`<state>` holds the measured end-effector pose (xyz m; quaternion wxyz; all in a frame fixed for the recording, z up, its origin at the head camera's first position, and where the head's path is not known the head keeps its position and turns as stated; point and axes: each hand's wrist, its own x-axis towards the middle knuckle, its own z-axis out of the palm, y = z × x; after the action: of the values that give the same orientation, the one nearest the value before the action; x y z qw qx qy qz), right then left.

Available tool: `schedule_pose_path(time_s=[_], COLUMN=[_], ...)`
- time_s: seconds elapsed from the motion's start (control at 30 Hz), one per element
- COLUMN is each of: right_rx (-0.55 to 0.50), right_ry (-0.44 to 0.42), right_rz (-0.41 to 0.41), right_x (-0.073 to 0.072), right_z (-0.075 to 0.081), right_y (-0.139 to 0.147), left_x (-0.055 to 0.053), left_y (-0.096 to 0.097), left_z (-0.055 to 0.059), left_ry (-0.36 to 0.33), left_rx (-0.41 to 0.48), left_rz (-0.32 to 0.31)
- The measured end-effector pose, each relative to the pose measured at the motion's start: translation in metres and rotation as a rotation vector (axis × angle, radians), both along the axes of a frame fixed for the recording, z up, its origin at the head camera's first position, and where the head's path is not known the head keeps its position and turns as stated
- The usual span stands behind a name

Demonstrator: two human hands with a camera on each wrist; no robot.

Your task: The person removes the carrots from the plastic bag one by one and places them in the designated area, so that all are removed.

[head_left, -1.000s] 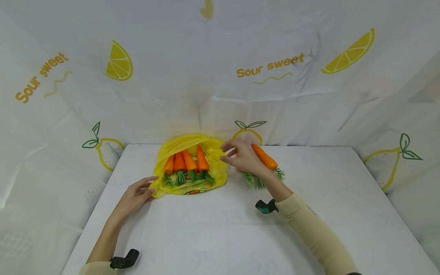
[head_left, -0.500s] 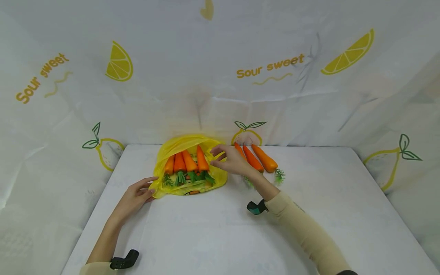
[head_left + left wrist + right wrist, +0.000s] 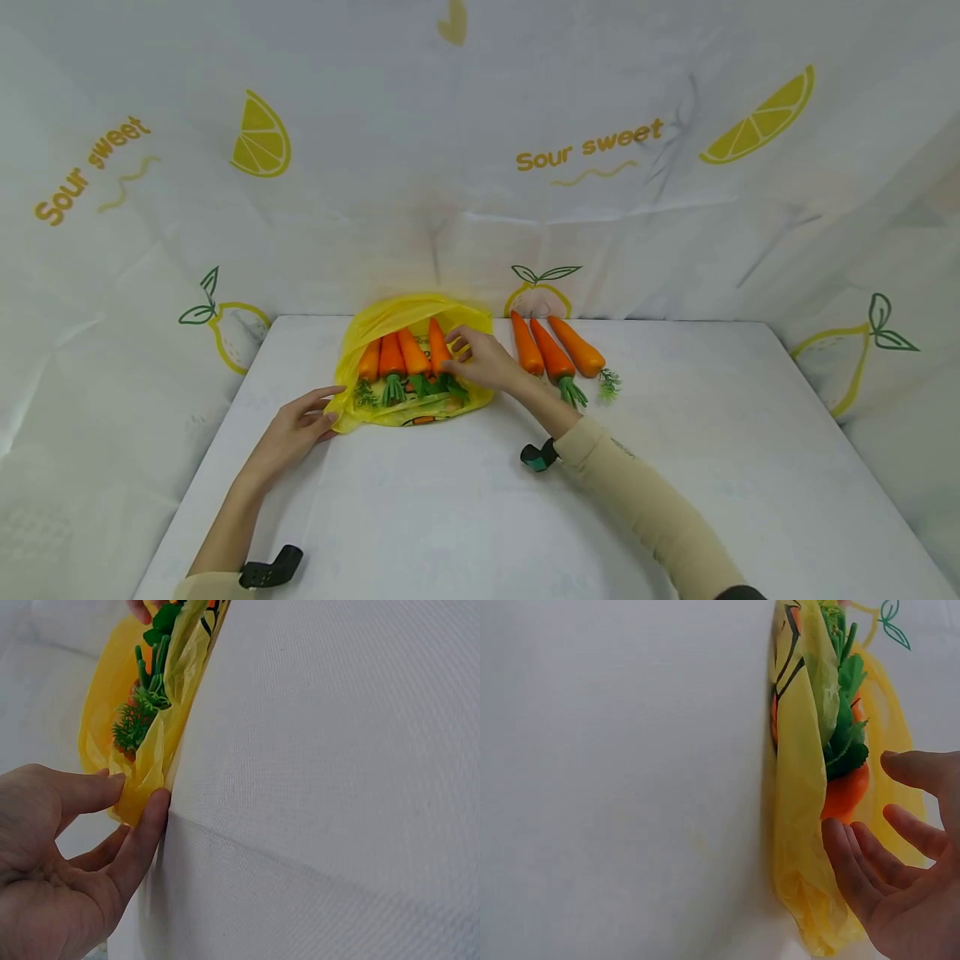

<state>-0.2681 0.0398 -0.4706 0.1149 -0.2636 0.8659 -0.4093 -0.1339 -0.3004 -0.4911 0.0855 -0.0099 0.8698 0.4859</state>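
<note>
A yellow plastic bag (image 3: 420, 307) lies with its mouth toward me, holding several orange carrots with green tops. My left hand (image 3: 294, 429) pinches the bag's left corner; in the left wrist view its thumb and fingers (image 3: 150, 825) close on the yellow film. At the bag's right side, my right hand (image 3: 486, 362) reaches in beside the rightmost carrot (image 3: 438, 348). The right wrist view has this hand (image 3: 907, 877) with thumb and fingers spread apart, close to the carrot (image 3: 847, 793) and not gripping it. Part of the bag's right edge is hidden behind that hand.
Three more carrots lie right of the bag: a left one (image 3: 527, 346), a middle one (image 3: 553, 352) and a right one (image 3: 577, 347). White cloth covers the table (image 3: 420, 508), and a lemon-print curtain (image 3: 360, 208) hangs behind it.
My right hand has moved left, from beside the loose carrots over to the rightmost carrot in the bag, uncovering the three outside. The left hand stays on the bag's corner.
</note>
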Motion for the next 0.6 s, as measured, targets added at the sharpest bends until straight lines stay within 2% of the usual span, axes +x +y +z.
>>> schedule_pose_path(time_s=[0.2,0.4,0.6], right_rx=[0.022,0.079,0.083], right_ry=[0.018,0.071,0.102], right_rz=[-0.035,-0.054,-0.074], right_x=[-0.001,0.003,0.006], right_z=[-0.01,-0.015,-0.016], right_y=[-0.009,-0.018,-0.02], left_x=[0.0,0.001,0.001], left_y=[-0.002,-0.001,0.0], left_z=[-0.003,-0.001,0.0], left_ry=[0.006,0.003,-0.001], left_rx=[0.004,0.011,0.009], left_rz=[-0.008,-0.005,-0.001])
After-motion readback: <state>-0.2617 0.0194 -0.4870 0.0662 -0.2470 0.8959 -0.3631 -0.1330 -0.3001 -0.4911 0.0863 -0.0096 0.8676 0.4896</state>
